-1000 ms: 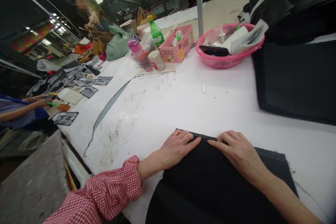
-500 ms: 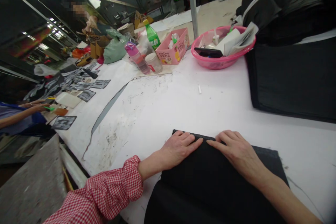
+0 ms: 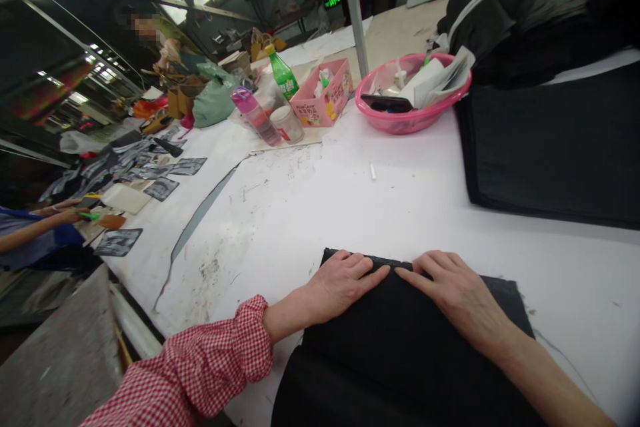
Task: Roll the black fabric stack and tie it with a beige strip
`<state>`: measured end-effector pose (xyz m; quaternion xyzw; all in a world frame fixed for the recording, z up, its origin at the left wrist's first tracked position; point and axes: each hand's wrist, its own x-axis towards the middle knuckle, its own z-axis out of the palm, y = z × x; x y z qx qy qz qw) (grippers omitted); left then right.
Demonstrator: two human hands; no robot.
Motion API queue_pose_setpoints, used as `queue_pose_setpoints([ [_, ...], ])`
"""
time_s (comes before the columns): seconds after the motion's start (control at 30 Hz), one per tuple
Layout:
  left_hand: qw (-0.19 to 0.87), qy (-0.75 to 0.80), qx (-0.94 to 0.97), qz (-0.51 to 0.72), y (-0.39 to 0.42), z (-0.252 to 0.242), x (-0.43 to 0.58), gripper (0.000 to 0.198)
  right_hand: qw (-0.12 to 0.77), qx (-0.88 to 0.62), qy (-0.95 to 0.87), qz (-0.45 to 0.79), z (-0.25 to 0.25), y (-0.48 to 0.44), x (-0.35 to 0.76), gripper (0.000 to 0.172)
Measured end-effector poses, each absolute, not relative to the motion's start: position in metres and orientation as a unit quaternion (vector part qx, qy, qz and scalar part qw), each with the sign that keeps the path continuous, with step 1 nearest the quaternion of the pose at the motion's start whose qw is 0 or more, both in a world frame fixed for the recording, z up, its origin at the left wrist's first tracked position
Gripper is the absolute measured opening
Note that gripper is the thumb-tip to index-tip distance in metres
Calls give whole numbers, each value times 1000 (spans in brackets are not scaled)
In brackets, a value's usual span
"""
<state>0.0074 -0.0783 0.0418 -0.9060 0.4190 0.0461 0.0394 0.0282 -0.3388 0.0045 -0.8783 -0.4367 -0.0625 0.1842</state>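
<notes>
A single view, from a camera worn on the person's head; it faces forward and steeply down across the worktop (image 3: 310,207); the left hand (image 3: 343,281) and right hand (image 3: 454,285) appear close, below the centre, with the black cloth (image 3: 380,360) cut by the bottom edge; the wide field reaches past the pink basin (image 3: 400,123) to a distant green exit sign (image 3: 332,1).

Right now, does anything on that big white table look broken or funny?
Yes. The white table cover has a long split, ahead and to the left of the person's left hand. It looks odd because grey shows through the gap. Dark smudges mark the cover nearby, too.
</notes>
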Motion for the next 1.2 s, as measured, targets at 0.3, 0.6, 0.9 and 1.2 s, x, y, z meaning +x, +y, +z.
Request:
queue_pose_setpoints([
  [0.3,38,441,-895,55,-88,42,10,44,199,-878,-432,-55,-1,-357,29,32],
  [0.6,41,435,-898,52,-96,42,11,45,229,-880,-410,-72,0,-364,27,26],
  [0.9,48,454,-888,54,-106,44,12,45,188,-884,-422,-74,8,-362,22,29],
  [1.2,44,461,-885,44,-115,41,15,43,213,-888,-400,-72,5,-389,22,26],
])
